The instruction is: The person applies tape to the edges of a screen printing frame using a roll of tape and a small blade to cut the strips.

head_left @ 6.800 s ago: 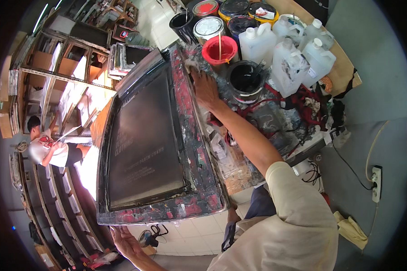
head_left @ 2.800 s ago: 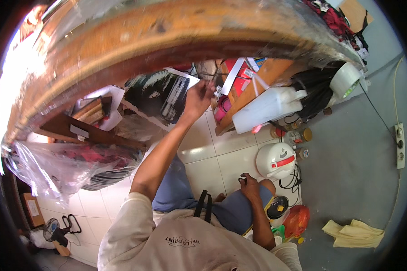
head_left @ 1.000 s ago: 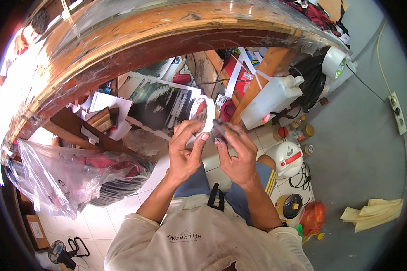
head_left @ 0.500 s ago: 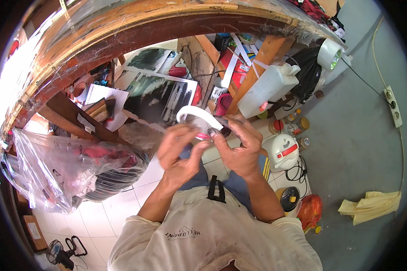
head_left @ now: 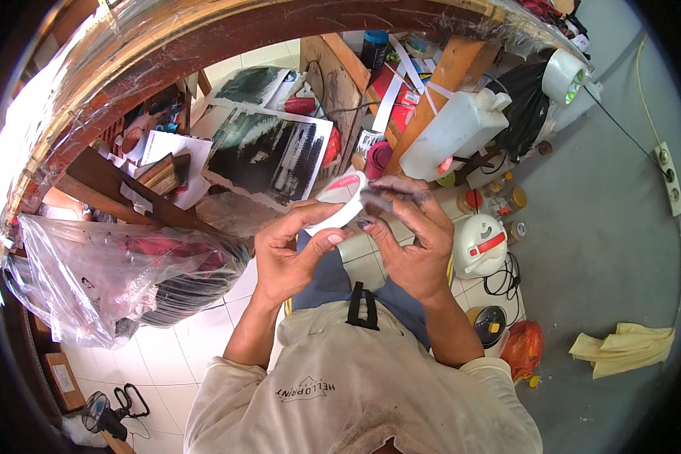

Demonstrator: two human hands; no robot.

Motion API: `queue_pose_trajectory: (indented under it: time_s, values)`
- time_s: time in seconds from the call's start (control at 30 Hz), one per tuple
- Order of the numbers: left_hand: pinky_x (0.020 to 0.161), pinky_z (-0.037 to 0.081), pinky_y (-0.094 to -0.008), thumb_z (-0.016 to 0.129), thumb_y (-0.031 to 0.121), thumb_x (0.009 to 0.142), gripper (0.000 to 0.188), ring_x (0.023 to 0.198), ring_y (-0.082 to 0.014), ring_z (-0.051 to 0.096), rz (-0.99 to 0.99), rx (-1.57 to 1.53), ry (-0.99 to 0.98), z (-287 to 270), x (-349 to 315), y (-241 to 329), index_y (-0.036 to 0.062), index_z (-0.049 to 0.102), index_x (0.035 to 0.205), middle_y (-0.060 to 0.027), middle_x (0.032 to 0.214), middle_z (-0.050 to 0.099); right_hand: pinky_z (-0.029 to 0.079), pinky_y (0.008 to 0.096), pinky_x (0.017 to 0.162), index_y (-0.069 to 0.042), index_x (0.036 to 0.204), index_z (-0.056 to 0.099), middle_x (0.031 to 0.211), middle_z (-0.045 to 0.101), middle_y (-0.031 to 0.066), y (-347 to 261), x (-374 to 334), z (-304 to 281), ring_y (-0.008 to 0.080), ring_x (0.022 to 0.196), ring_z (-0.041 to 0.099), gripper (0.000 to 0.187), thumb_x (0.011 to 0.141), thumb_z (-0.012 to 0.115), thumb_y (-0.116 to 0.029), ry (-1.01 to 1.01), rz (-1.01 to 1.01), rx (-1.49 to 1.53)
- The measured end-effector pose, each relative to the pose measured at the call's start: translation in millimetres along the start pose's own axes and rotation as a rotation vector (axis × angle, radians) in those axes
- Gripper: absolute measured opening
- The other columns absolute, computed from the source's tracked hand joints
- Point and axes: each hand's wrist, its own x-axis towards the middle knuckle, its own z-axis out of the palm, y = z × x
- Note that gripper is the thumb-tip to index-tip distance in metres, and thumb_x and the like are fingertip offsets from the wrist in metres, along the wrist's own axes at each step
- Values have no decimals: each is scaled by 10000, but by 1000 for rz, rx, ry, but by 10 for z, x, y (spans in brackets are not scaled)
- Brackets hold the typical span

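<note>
While the left hand (head_left: 291, 257) pinches the roll (head_left: 346, 216), we enter the following.

Roll: white, pink within, tilted, between both sets of fingertips. The left thumb and fingers grip its left side; we judge this hold leaves the opposite rim exposed to the right hand (head_left: 418, 253).

Right hand: fingers bent, tips dark-smudged, at the roll's right rim; blur prevents our telling whether they grip it. We take the facing pose as one side carrying, the other free to move.

Sheet (head_left: 253, 155): dark-painted, beyond the left fingertips.

Jug (head_left: 450, 140): whitish, tilted, beyond and right of the right fingers; the post (head_left: 452, 72) beside it perhaps props it.

Bag (head_left: 121, 280): clear plastic, left of the left fingers, presumably shielding its contents.

Cooker (head_left: 477, 261): white, right of the right fingers.
</note>
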Motion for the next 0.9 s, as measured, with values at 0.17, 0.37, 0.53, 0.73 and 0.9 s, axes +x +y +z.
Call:
queue_pose_trajectory:
  time_s: [0.17,0.37,0.53,0.73,0.9]
  values:
    - [913,435,-413,772,70,759,281,735,-210,665,426,410,-3,74,74,-89,-23,683,1009,-110,873,716,509,314,792,36,963,680,1063,619,150,-11,-82,-3,260,933,641,239,731,738,31,45,39,7]
    - [870,435,-397,774,72,754,252,667,-178,630,494,623,54,152,26,4,-13,687,974,-81,836,705,524,298,734,-8,882,678,1034,632,142,106,-216,26,232,883,649,214,695,773,36,177,-150,7]
    - [818,427,-367,758,24,745,228,625,-171,598,595,703,150,194,-5,53,-11,681,956,-64,830,696,527,292,708,-29,893,670,1057,628,153,52,-339,4,234,878,637,244,685,777,43,183,-194,-31]
    - [716,395,-328,724,-16,748,193,609,-182,592,625,627,72,245,38,-66,17,682,934,-76,820,691,521,302,730,14,946,668,1149,587,203,133,-365,-35,236,859,611,258,705,759,20,196,-182,23]
    - [596,405,-248,704,-15,803,138,655,-126,612,183,430,212,379,-47,-233,-5,668,936,-73,815,691,513,288,742,34,1284,500,1142,547,258,200,-365,-141,229,870,585,580,747,719,33,274,-8,-19]
